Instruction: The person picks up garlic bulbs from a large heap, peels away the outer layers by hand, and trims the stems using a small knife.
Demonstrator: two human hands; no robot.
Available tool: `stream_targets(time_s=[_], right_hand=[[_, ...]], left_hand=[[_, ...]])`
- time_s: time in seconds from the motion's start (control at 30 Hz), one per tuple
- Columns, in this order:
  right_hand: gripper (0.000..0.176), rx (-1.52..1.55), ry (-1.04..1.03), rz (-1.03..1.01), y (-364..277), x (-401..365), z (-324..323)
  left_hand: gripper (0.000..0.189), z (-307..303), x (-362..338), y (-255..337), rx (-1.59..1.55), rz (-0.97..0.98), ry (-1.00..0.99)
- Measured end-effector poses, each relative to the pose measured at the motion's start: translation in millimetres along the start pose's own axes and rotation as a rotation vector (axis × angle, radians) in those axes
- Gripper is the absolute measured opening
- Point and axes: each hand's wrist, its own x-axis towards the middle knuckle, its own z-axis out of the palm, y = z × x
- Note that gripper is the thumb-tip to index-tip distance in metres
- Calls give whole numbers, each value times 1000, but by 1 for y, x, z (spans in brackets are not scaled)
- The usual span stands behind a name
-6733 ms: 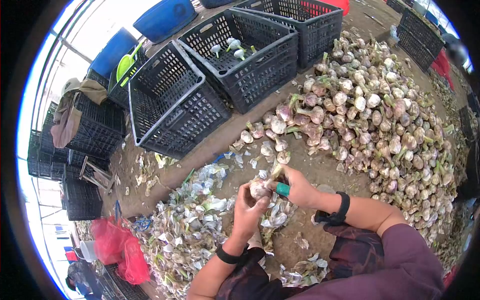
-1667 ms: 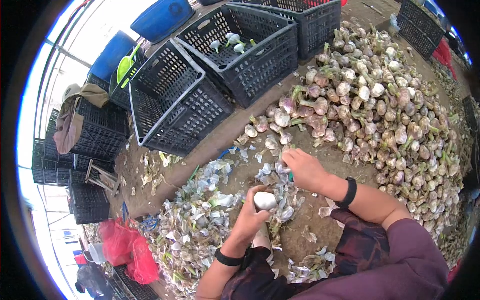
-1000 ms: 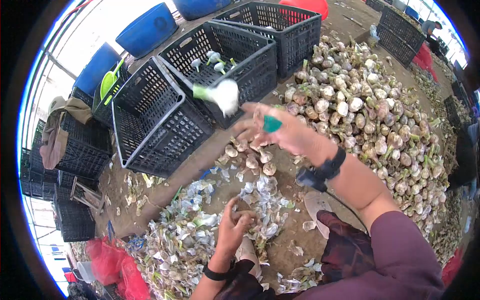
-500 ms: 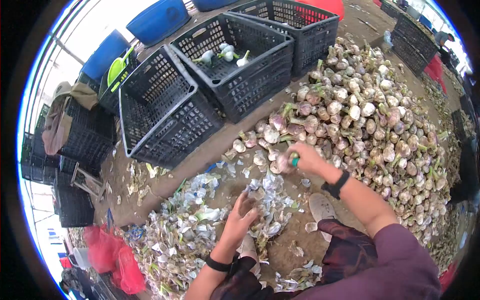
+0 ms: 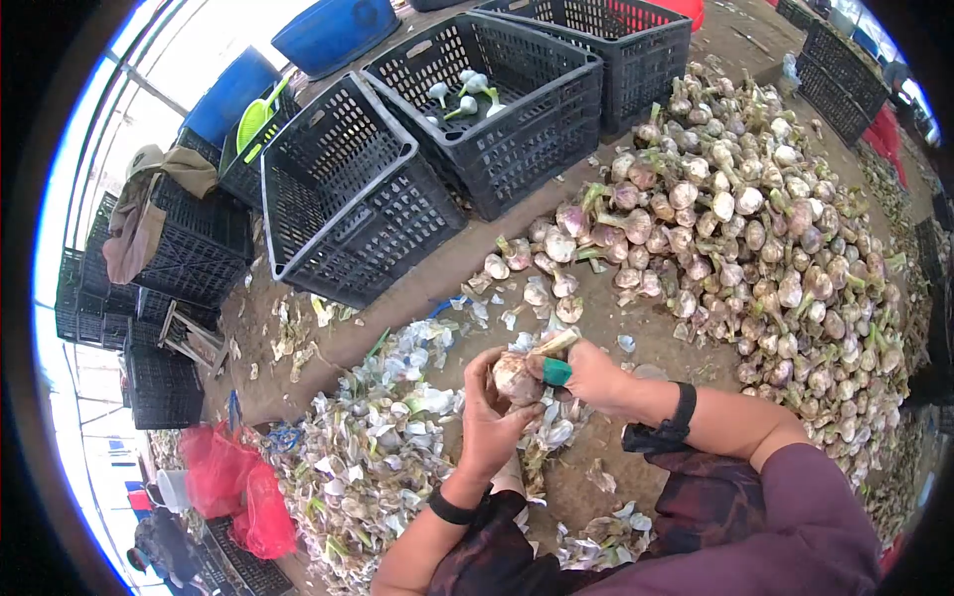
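A garlic bulb [image 5: 515, 377] with a long stem is held between both hands at the centre of the view. My left hand [image 5: 489, 412] wraps round the bulb from the left. My right hand [image 5: 586, 377] is closed at its right side, by the stem, with something green [image 5: 556, 372] on the thumb. Loose white peelings [image 5: 397, 397] lie on the ground left of and beneath the hands. A large heap of unpeeled garlic [image 5: 755, 228] spreads to the right. Several cleaned bulbs [image 5: 467, 99] lie in a black crate [image 5: 497, 149].
An empty-looking black crate [image 5: 348, 199] stands at the upper left, another black crate [image 5: 636, 74] at the top. Blue tubs [image 5: 333, 35], a green scoop [image 5: 255, 124] and red net bags [image 5: 234, 487] are farther out. A person [image 5: 164, 546] is partly visible at the lower left.
The right hand has come back from the heap's edge with the bulb, towards the left hand. The left hand has gone from open to gripping the bulb. The view has shifted slightly.
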Motion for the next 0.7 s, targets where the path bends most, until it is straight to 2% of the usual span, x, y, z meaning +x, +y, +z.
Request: stream_targets(time_s=[0.1,0.2,0.23,0.33,0.4,0.5,0.53,0.57,0.67,0.7], right_hand=[[21,36,23,-11,-16,-9,7],[21,4,-19,-25,-25,-17,5],[22,-27,-42,-36,-26,-18,4],[15,-36,16,-376,-12,-10,4],[15,-248,37,-428,-13,-11,-3],[19,-495,45,-544,-20,-12,-19],[21,-564,43,-588,-21,-13,-21],[24,-479,47,-524,-24,-16,-21],[22,-518,197,-685,-11,-6,-20],[21,-378,143,-492,-10,-7,-21]], left_hand=[[80,3,-7,11,42,62,-4],[80,5,-11,24,-130,-87,44],[79,4,-11,22,-152,-68,24],[74,0,-9,14,-166,-57,-18],[68,-1,-8,13,-108,-114,-25],[58,-7,-6,9,-622,-286,-154],[58,-5,-6,10,-641,-318,-154],[57,-2,-5,13,-659,-347,-154],[49,-1,-2,12,-734,-410,-163],[46,-2,-1,12,-763,-427,-167]])
